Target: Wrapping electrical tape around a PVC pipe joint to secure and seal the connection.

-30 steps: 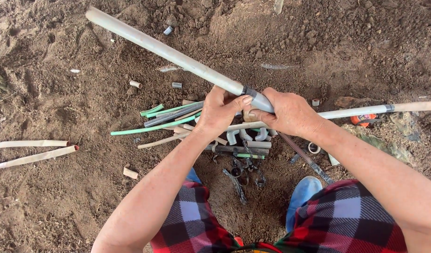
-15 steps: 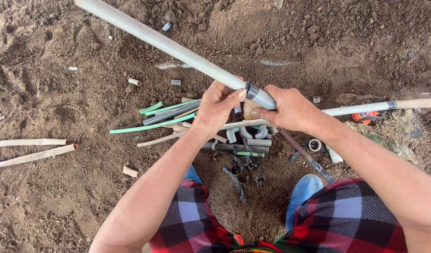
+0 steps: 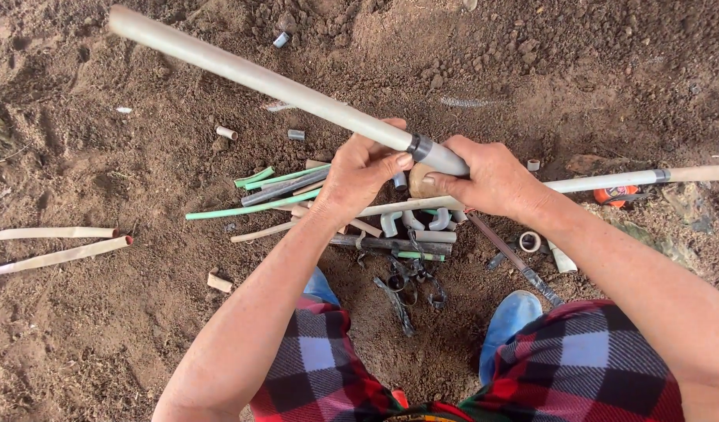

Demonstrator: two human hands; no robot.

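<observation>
The left hand [image 3: 359,176] has its fingers [image 3: 390,162] curled tight around a long pale grey plastic pipe [image 3: 258,78], right where the pipe ends. The right hand [image 3: 488,176] has its fingers closed around a short grey pipe fitting [image 3: 441,159] with a dark ring, pushed onto that same pipe end. The two hands sit just beside each other, thumbs almost touching. Both bare arms reach forward from the bottom of the view, elbows bent, over red, blue and white checked sleeves or cloth.

The long pipe slants up and away from the hands to the far left, held in the air over the ground. There is open room all along it.

Right under the hands lies a pile of small pipe bits [image 3: 406,230]: thin green tubes [image 3: 250,207], grey elbow pieces and black clips. To the right of the pile lie a small roll of white tape [image 3: 529,241] and a second long pale pipe [image 3: 633,180]. Far left of the pile lie two flat tan strips [image 3: 58,242].

Everything sits on loose brown dirt ground [image 3: 101,328] with clumps and small stones. Blue shoes [image 3: 512,320] stand near the pile.
</observation>
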